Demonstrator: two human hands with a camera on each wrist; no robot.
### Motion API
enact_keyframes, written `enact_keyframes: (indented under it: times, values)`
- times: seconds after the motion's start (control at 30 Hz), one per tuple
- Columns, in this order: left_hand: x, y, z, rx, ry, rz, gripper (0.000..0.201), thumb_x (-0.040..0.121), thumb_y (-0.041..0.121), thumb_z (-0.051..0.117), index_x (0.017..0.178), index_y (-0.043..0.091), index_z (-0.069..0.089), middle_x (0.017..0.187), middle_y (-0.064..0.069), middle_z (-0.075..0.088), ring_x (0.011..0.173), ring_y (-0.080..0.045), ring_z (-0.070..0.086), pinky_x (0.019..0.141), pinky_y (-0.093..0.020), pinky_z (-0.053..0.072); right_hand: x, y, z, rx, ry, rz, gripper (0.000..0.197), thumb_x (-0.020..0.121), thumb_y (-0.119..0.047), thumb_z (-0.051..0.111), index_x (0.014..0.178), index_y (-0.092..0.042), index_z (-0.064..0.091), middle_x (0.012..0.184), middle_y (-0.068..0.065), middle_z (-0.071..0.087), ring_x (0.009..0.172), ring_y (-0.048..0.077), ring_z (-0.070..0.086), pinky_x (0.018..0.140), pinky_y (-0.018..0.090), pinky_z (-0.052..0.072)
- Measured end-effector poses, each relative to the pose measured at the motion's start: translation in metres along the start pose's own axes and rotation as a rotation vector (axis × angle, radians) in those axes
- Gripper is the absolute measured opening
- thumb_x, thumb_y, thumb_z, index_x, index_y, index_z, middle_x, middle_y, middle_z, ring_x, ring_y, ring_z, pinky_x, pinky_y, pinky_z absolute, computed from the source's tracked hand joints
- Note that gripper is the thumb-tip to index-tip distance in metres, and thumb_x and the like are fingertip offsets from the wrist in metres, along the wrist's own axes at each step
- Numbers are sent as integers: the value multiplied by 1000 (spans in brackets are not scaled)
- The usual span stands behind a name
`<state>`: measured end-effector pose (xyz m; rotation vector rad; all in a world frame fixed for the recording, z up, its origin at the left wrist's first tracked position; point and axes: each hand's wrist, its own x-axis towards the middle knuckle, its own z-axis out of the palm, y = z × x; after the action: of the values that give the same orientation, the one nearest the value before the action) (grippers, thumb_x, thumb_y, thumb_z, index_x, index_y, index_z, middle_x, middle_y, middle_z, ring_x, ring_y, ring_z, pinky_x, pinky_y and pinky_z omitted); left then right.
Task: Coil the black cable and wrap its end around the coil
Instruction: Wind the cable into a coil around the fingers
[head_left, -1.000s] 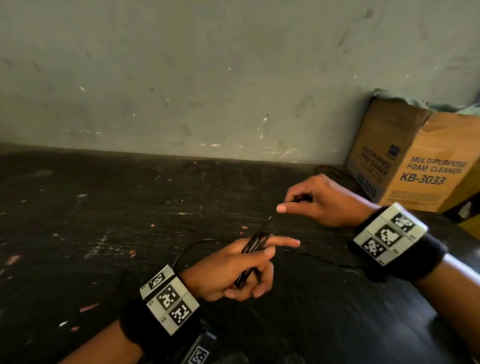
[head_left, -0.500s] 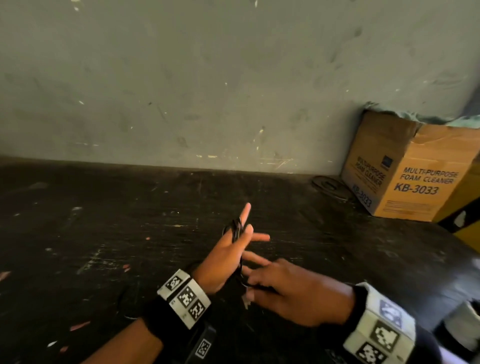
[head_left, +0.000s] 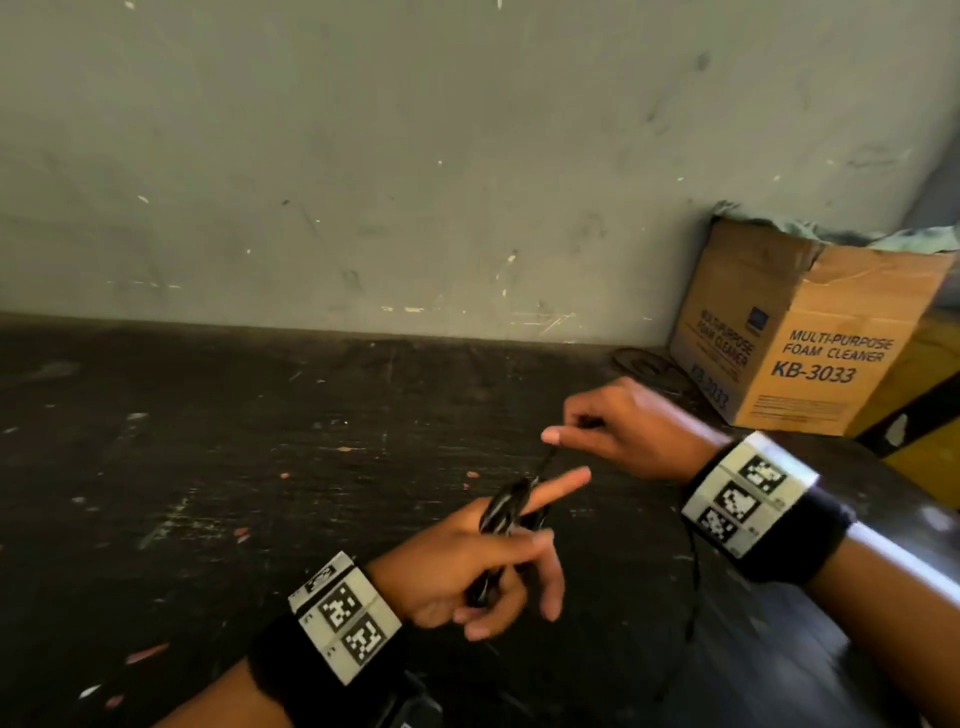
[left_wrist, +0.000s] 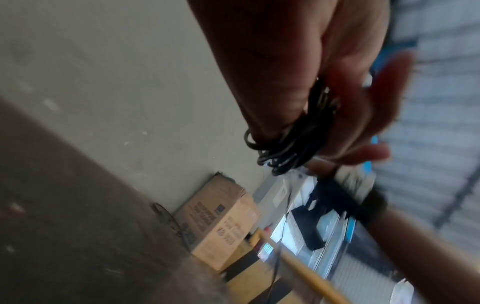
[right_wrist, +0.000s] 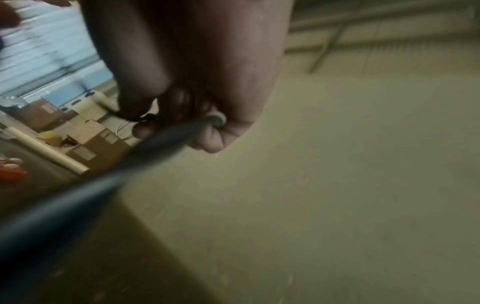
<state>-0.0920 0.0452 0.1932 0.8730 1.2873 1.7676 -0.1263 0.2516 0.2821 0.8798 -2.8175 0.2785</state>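
The left hand (head_left: 467, 566) carries the thin black cable (head_left: 506, 506), wound in several glossy loops around its spread fingers, forefinger extended, thumb pressing the bundle. Half a second earlier the right hand (head_left: 631, 428) worked low beside the left wrist; it now stands raised beyond the coil, its grip pinched on the strand, which runs taut down to the loops. Judged from this, one more turn is being laid, and the slack trailing under the right wrist over the dark scuffed tabletop (head_left: 208, 467) remains to be wound. The brown cardboard box (head_left: 810, 338) against the wall reads "MULTI-PURPOSE FOAM CLEANER KB-3033".
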Motion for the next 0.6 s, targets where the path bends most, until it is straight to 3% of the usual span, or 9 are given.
enact_keyframes:
  times: [0.1,0.17,0.23,0.33,0.43,0.53,0.6]
  values:
    - [5,16,-5,-218,32,119,48,95,32,39,140,48,31,108,-20,68,55,-20,71,35,-23,53,-11,-7,45,114,3,49,50,90,-49,28,83,-15,65,77,9,72,66,23,67,65,45,56]
    - [11,26,-13,-377,92,211,48,93,34,38,139,47,31,121,-22,65,71,-27,74,43,-29,58,-16,-18,70,216,-29,86,37,96,-38,33,96,-17,63,88,10,72,75,23,69,67,39,57]
    - [15,32,-23,-445,223,287,52,93,34,39,142,47,28,126,-21,64,79,-31,74,47,-31,60,-20,-33,85,275,-142,117,27,101,-29,38,104,-14,60,86,8,68,71,17,65,64,29,51]
    - [22,29,-34,-299,394,298,58,90,36,42,143,51,22,126,-18,64,87,-35,73,53,-36,62,-24,-57,87,314,-368,87,24,101,-30,41,111,-17,58,97,6,67,79,11,63,74,29,53]
    - [26,16,-33,-24,491,215,61,88,40,45,141,56,19,127,-11,64,91,-33,72,55,-35,60,-22,-71,66,239,-357,28,24,99,-25,45,103,-8,62,100,10,67,81,18,60,74,30,49]
    - [26,-6,-32,257,500,99,57,92,43,43,141,57,18,104,3,74,77,-16,73,61,-30,57,-18,-75,32,191,-343,-55,19,94,-18,52,88,-6,66,88,8,68,70,11,56,69,27,50]
    - [25,-16,-28,334,436,-42,61,89,56,41,145,40,23,89,-4,76,61,-18,70,50,-25,54,-14,-72,7,173,-357,-71,14,91,-16,58,83,-10,68,74,-5,65,61,-1,55,63,11,48]
